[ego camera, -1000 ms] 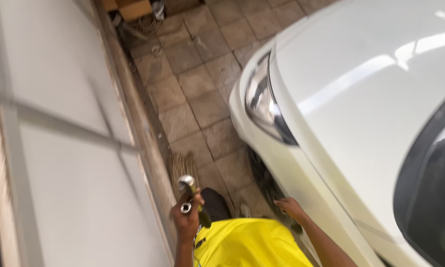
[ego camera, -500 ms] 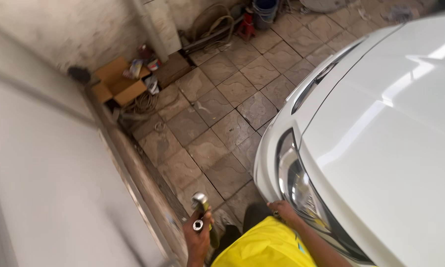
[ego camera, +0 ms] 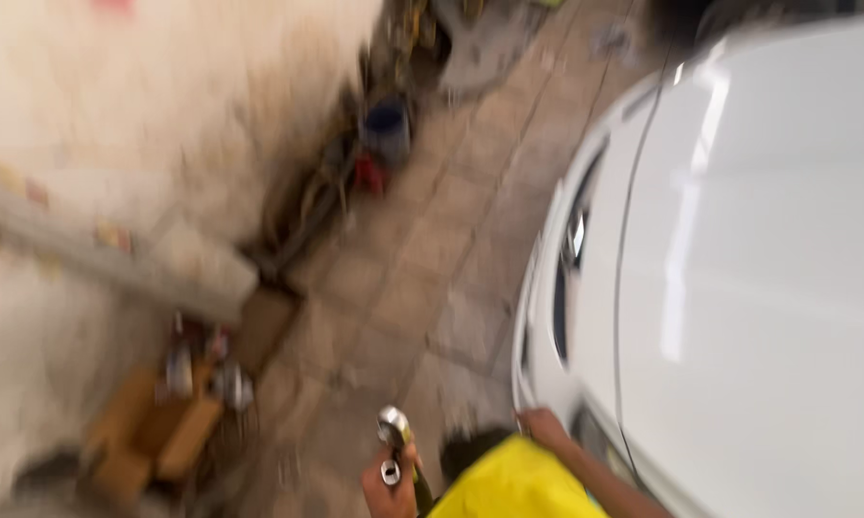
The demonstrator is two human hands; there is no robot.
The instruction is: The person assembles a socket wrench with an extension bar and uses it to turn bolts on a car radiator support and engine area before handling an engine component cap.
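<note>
Closest in: my yellow shirt [ego camera: 518, 484] fills the bottom edge, and a dark patch [ego camera: 470, 446] sits just above it. It's too smeared to tell what it is. My left hand [ego camera: 390, 480] is closed in a fist round the shaft of a metal tool [ego camera: 391, 429]. The chrome head points up and away from me, probably so it stays off the floor and off the paint. It looks like a ratchet or socket driver, but I can't confirm; the lower end is hidden in my grip and cut off by the frame. My right hand [ego camera: 544, 427] rests on the lower front edge of the white car [ego camera: 758, 288], likely to brace. Fingers spread or curled: can't tell, too much blur. The car's headlight [ego camera: 571, 259] is just above that hand, and the bonnet runs out of frame to the right. A tiled floor [ego camera: 422, 278] lies between the car and the wall. At left are cardboard boxes [ego camera: 153, 427] with small items on top that I can't make out. Further out there's a red object [ego camera: 369, 175] and a blue bucket [ego camera: 386, 120], with tangled clutter beside them against the pale wall [ego camera: 144, 115]. The whole frame is motion-blurred.
</note>
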